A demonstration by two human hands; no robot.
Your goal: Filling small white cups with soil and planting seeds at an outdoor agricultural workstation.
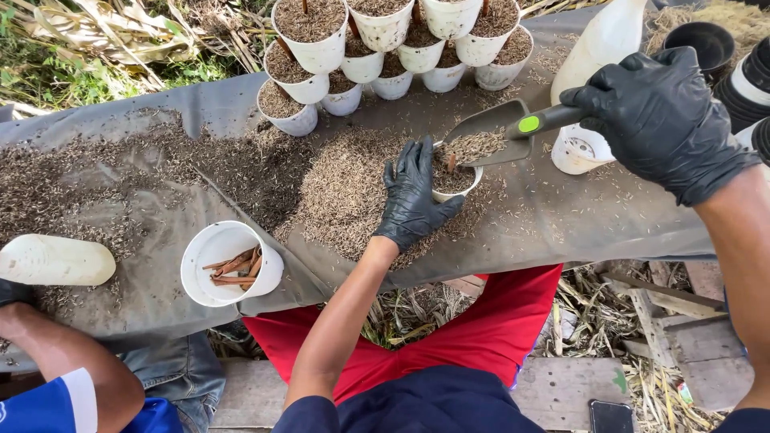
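The person's right hand [658, 112] is gripping a grey scoop [489, 128] by its handle, its long axis running leftward, its husk-laden blade tipping over the small white cup [459, 183], which the left hand's fingers [413, 172] are clasping on the tabletop [561, 216].

A grey tarp [561, 216] covers the work surface. At the top middle of the frame stand filled white cups [385, 48] in rows. At lower left a white bucket [228, 261] holds brown sticks [237, 266]; a white bottle [56, 259] lies further left. A phone [611, 416] rests on planks at bottom right.
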